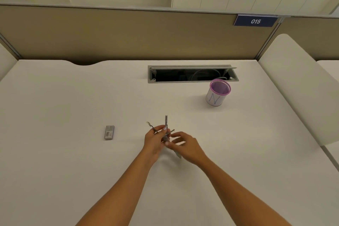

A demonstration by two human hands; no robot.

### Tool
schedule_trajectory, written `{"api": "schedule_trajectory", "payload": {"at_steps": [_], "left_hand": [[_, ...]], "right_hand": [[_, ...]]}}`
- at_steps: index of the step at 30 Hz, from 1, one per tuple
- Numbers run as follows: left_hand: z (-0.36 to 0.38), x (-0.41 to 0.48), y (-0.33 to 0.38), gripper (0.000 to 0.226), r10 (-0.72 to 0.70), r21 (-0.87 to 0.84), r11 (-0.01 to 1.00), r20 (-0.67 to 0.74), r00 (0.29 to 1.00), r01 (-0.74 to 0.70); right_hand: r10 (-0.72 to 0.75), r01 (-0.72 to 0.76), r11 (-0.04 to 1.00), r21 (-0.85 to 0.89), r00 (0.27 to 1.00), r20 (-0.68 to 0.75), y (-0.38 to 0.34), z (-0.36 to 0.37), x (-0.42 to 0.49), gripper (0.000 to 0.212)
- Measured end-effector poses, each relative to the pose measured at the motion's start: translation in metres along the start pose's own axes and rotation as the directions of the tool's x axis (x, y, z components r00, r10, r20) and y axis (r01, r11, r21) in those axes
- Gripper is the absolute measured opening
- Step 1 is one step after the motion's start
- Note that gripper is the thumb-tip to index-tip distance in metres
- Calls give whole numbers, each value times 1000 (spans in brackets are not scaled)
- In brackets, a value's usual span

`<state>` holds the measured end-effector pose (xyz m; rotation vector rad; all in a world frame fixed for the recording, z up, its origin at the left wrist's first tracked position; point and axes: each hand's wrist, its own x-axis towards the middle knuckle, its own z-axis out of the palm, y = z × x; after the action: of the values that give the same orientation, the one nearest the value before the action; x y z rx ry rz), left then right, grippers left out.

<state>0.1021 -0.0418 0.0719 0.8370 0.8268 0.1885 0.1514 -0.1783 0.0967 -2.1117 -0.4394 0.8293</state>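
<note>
We see the left hand (155,138) with its fingers curled round a metal folding tool (166,124), whose thin arms fan out above the fingertips. The right hand's (184,144) loosely bent fingers meet the tool's lower end; we cannot tell if they pinch it. Well beyond the right fingers stands a pink mesh cup (219,92) wrapped in paper marked N, with only mesh showing inside. Behind it, an open desk recess (192,81) holds pale cables. A small grey box (109,132) lies closed, left of the left fingers.
</note>
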Motion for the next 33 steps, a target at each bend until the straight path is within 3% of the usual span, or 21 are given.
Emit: {"api": "schedule_trajectory", "payload": {"at_steps": [3,8,12,17,21,28,33], "left_hand": [[-3,0,-5,14,-4,2,1000,-14,1000,4],[-9,0,-14,8,57,150,987,-37,998,-51],[-17,1,-22,6,97,314,947,-64,993,-73],[-19,1,-28,29,173,551,831,-130,976,-74],[-16,-2,-25,43,243,800,596,-96,965,-70],[-20,0,-19,37,175,869,491,-38,984,-54],[-36,-5,-16,24,282,898,420,8,959,-131]], "right_hand": [[-26,16,991,-132,997,-73,7,19,-13,56],[-110,52,970,-238,965,-237,17,26,-15,14],[-193,83,912,-402,951,-241,24,20,-11,14],[-226,91,857,-507,951,-212,33,15,-4,16],[-268,99,828,-553,934,-234,37,15,-2,15],[-302,96,793,-602,919,-252,41,14,0,13],[-392,163,780,-604,880,-268,38,14,-3,21]]}}
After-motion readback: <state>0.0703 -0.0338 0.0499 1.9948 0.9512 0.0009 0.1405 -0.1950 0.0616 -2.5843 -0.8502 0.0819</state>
